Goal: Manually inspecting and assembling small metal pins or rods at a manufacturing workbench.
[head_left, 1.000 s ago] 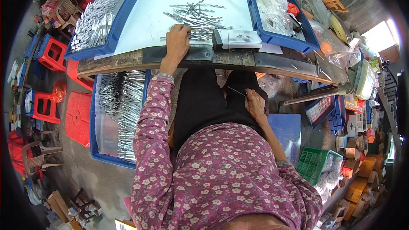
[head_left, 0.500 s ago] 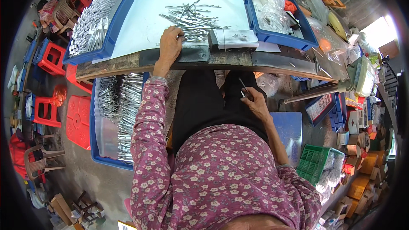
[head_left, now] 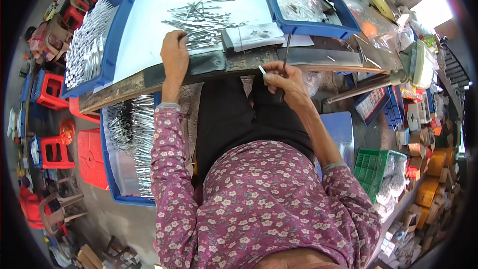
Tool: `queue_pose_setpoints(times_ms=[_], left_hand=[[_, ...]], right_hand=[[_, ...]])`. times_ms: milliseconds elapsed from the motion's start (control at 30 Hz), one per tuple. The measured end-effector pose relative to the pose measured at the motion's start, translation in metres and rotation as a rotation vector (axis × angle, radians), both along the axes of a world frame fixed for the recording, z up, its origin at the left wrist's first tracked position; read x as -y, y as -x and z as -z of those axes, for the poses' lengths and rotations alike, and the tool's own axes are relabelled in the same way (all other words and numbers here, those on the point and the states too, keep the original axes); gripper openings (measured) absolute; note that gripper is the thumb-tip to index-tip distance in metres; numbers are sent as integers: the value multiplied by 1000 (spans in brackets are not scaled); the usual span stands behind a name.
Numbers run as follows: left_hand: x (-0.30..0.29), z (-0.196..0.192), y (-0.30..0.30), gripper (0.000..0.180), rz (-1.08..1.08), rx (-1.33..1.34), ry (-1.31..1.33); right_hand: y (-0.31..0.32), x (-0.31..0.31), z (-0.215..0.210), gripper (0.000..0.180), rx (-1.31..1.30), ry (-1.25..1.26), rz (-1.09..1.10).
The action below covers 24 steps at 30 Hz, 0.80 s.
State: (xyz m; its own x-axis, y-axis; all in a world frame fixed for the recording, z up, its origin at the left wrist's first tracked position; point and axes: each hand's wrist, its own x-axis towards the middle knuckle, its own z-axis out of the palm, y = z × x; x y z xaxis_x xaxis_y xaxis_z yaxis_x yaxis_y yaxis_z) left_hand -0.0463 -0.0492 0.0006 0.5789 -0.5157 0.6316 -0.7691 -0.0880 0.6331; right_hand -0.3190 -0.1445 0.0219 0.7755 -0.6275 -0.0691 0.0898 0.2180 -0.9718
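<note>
We have our left hand (head_left: 175, 56) at the near left edge of the loose, tangled heap of slender silver metal pieces (head_left: 200, 24), which lies on the white sheet (head_left: 144, 25) spread over the wooden worktop (head_left: 251, 60). Its fingers are curled in, and we cannot tell whether they grasp a piece. Our right hand (head_left: 286, 82), by the front edge of the worktop, has its fingers wrapped around a slim dark rod (head_left: 287, 50), with a small pale strip (head_left: 262, 70) showing at the fingertips. To handle these well, we should separate pieces at the heap's edge, sliding rather than lifting, since crossed ones may snag. We should also grip the rod lightly but steadily, its upper end clear of the dark block with a pale top (head_left: 255, 35), lest either get knocked.
</note>
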Motion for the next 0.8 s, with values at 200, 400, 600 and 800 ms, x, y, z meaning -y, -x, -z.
queue_pose_setpoints(times_ms=[200,400,600,800], left_hand=[[-11,-37,34,10,101,-302,85],[-9,-53,69,9,226,-455,110],[-3,-52,92,11,437,-640,106],[7,-49,106,9,521,-712,69]], right_hand=[[-11,14,-6,21,139,-173,69],[-7,25,-7,22,169,-143,78],[-2,33,-4,21,122,-79,110],[0,35,-17,16,67,74,109]])
